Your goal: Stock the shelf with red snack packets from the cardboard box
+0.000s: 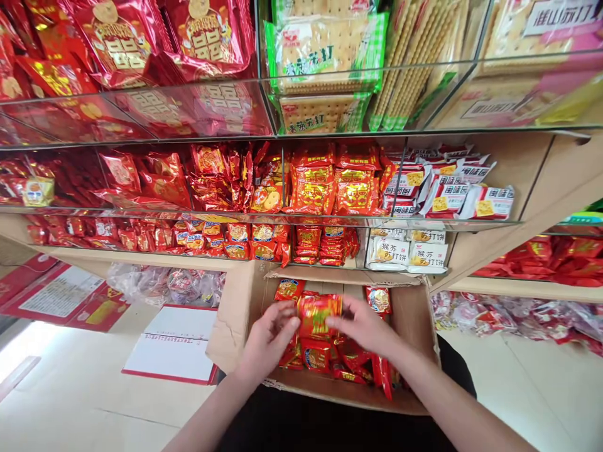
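Observation:
Over an open cardboard box, my left hand and my right hand hold a red and gold snack packet between them. The left fingers are closed on its left edge, and the right thumb presses on its right side. Below them in the box lie several more red snack packets, loosely piled. One red packet with a white and gold picture leans near the box's far right corner. The box rests against my dark-clothed lap.
Glass-fronted shelves rise ahead, with stacked red packets, white cracker packets and green-edged cracker packs. Plastic bags of snacks lie under the bottom shelf. An open flat cardboard piece is on the tiled floor at left.

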A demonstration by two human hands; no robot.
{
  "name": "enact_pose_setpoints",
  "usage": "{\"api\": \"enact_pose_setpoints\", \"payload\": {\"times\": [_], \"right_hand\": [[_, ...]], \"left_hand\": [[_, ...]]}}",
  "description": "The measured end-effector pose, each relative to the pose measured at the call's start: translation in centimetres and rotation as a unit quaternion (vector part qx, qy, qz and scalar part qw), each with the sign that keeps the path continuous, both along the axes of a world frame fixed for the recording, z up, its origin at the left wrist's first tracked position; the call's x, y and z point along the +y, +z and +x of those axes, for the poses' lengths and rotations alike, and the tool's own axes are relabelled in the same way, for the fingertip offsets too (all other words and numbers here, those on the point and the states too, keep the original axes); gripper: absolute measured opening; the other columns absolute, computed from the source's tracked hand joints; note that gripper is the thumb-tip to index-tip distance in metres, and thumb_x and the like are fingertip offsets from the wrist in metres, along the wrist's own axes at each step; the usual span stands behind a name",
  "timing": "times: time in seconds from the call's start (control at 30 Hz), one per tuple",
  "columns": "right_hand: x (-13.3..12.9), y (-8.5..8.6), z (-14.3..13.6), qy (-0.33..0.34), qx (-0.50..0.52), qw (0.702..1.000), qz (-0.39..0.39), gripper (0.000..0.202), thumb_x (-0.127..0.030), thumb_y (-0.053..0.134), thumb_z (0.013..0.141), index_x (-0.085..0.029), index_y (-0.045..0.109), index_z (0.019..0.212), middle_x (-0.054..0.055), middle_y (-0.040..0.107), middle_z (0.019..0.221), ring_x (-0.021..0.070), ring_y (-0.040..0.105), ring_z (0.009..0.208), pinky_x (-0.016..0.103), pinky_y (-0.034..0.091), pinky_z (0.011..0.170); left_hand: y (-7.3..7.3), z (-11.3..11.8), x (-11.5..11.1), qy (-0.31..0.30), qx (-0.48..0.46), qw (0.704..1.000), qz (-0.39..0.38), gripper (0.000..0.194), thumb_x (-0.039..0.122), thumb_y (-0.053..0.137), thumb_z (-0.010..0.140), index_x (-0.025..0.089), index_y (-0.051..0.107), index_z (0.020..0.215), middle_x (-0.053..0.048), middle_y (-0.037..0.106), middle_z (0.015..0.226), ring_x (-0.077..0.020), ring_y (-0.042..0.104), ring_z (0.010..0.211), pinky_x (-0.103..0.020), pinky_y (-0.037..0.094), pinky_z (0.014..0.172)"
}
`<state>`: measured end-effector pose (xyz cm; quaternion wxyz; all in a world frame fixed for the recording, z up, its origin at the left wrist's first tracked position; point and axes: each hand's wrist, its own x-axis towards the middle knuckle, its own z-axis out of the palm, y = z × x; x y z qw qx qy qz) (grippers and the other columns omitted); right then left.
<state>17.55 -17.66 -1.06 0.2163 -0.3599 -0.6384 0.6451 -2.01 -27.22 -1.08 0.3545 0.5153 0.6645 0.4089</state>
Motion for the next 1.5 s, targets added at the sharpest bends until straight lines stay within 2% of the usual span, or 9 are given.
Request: {"api": "enact_pose_setpoints", "payload": {"times": [0.1,0.17,0.37,0.63,0.93,1.07,1.2,1.33,1.5], "right_hand": [[5.1,0.4,-1.2,-0.092,-0.04,0.995,0.027,0.029,-0.033,0.059,0.073,-0.017,0.056,0.096,0.005,0.066,0.089,0.0145,0.062,0.068,0.028,0.05,0.06],[8.5,0.0,-2.7,-0.134,-0.108,0.982,0.075,0.025,-0.03,0.057,0.075,-0.016,0.055,0.096,0.006,0.066,0.086,0.0137,0.062,0.061,0.027,0.051,0.056],[15.0,-1.3,-8.6,-0.18,-0.216,0.937,0.208,0.026,-0.021,0.064,0.068,-0.016,0.059,0.093,0.008,0.065,0.092,0.0208,0.062,0.084,0.031,0.048,0.075],[16.7,-2.4,-11.7,-0.167,-0.324,0.882,0.297,0.023,-0.022,0.062,0.072,-0.01,0.061,0.092,0.015,0.064,0.092,0.0248,0.059,0.091,0.032,0.043,0.081],[16.8,-1.8,-10.6,-0.127,-0.361,0.877,0.291,0.029,-0.034,0.063,0.071,-0.014,0.06,0.092,0.01,0.064,0.089,0.0214,0.06,0.084,0.03,0.044,0.076],[14.8,-0.4,-8.6,-0.152,-0.325,0.877,0.319,0.026,-0.034,0.061,0.073,-0.013,0.059,0.088,0.01,0.061,0.087,0.0222,0.057,0.082,0.034,0.044,0.075],[7.0,0.4,-6.4,-0.119,-0.172,0.896,0.392,0.015,-0.028,0.045,0.084,-0.019,0.057,0.085,0.005,0.059,0.084,0.0167,0.056,0.076,0.03,0.044,0.073],[-1.3,-3.3,-8.2,0.082,-0.092,0.939,0.322,0.021,-0.022,0.041,0.085,-0.019,0.058,0.096,0.006,0.06,0.097,0.0181,0.055,0.093,0.032,0.043,0.085],[-3.7,-8.7,-13.1,0.138,-0.064,0.938,0.31,0.058,-0.004,0.051,0.069,-0.016,0.039,0.125,0.012,0.039,0.13,0.024,0.038,0.12,0.035,0.034,0.1]], "left_hand": [[-0.6,-2.9,0.1,0.084,0.2,0.972,0.086,0.037,0.031,0.049,0.079,0.02,0.049,0.114,-0.01,0.051,0.122,-0.0223,0.047,0.114,-0.04,0.039,0.095],[-2.2,-4.7,-0.2,0.132,0.317,0.936,0.08,0.043,0.031,0.051,0.076,0.017,0.047,0.117,-0.014,0.043,0.128,-0.0279,0.037,0.122,-0.047,0.034,0.099],[-7.6,-6.2,-2.2,0.117,0.425,0.897,0.03,0.037,0.025,0.049,0.077,0.021,0.052,0.114,-0.015,0.023,0.141,-0.0332,0.03,0.127,-0.049,0.039,0.093],[-8.3,-6.1,-2.6,0.131,0.442,0.887,0.039,0.026,0.022,0.051,0.075,0.021,0.06,0.1,-0.013,0.022,0.141,-0.0326,0.032,0.124,-0.047,0.039,0.091],[-8.1,-5.9,-2.7,0.125,0.406,0.905,0.023,0.027,0.022,0.054,0.073,0.022,0.059,0.1,-0.01,0.017,0.144,-0.0321,0.026,0.128,-0.048,0.035,0.096],[-8.1,-5.7,-2.6,0.126,0.395,0.91,0.019,0.026,0.021,0.05,0.077,0.023,0.059,0.101,-0.009,0.018,0.144,-0.0306,0.025,0.129,-0.049,0.032,0.099],[-8.3,-5.7,-2.6,0.128,0.382,0.915,0.024,0.031,0.019,0.042,0.082,0.023,0.056,0.109,-0.01,0.021,0.143,-0.0269,0.023,0.13,-0.046,0.031,0.1],[-8.1,-5.6,-2.5,0.134,0.362,0.922,0.027,0.035,0.02,0.038,0.084,0.023,0.052,0.115,-0.01,0.026,0.14,-0.0251,0.025,0.13,-0.045,0.029,0.101],[-8.0,-5.6,-2.5,0.134,0.364,0.921,0.025,0.035,0.024,0.035,0.086,0.023,0.049,0.118,-0.011,0.025,0.14,-0.0258,0.025,0.13,-0.047,0.03,0.1]]}}
